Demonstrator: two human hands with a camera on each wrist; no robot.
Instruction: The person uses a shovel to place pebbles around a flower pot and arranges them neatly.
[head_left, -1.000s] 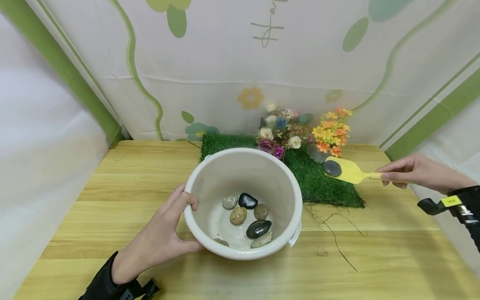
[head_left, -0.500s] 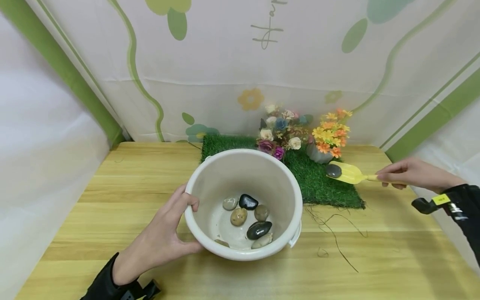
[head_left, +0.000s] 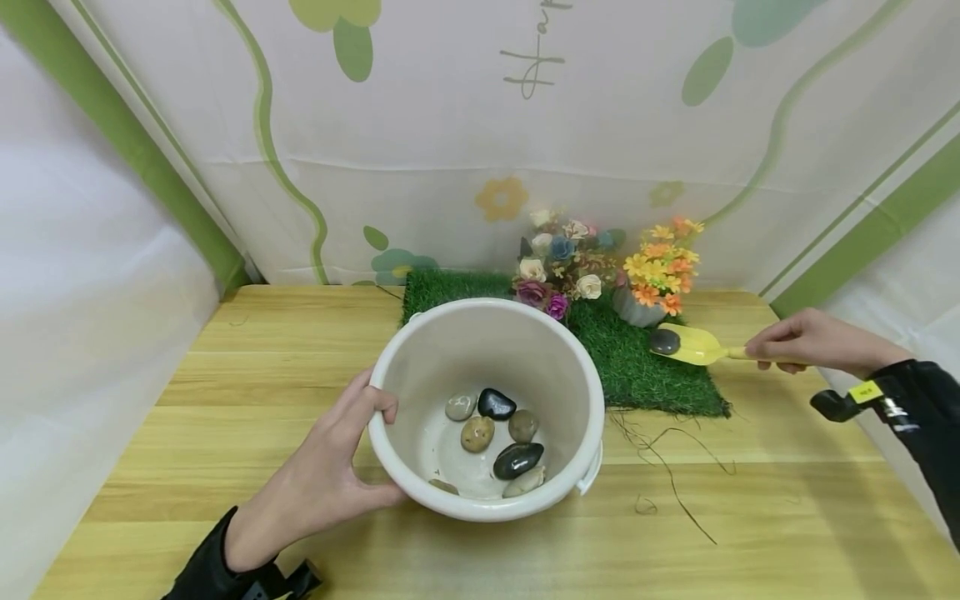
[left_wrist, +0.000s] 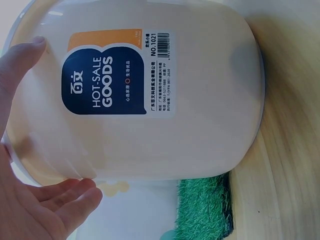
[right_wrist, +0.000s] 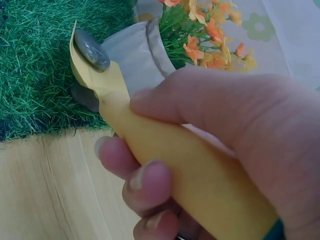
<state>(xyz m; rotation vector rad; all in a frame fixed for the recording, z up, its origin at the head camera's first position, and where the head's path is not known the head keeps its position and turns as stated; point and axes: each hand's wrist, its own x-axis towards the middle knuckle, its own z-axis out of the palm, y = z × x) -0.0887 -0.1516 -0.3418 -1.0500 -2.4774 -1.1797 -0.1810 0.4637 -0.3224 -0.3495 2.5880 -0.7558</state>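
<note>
My left hand grips the left side of a white plastic bucket, fingers hooked over its rim. Inside lie several smooth stones. The left wrist view shows the bucket's outer wall and its label. At the right, my right hand holds a small yellow toy shovel by its handle. One dark grey stone rests on the blade, over the artificial turf. In the right wrist view, a dark grey shape shows partly hidden beneath the shovel.
Behind the bucket, mixed artificial flowers stand on the turf. A grey pot with orange and yellow flowers is close to the shovel blade. Thin dark strands lie on the wooden table, and printed curtains surround it.
My right hand has shifted left, and the shovel blade with its stone has come down slightly. The left hand and the bucket have stayed in place.
</note>
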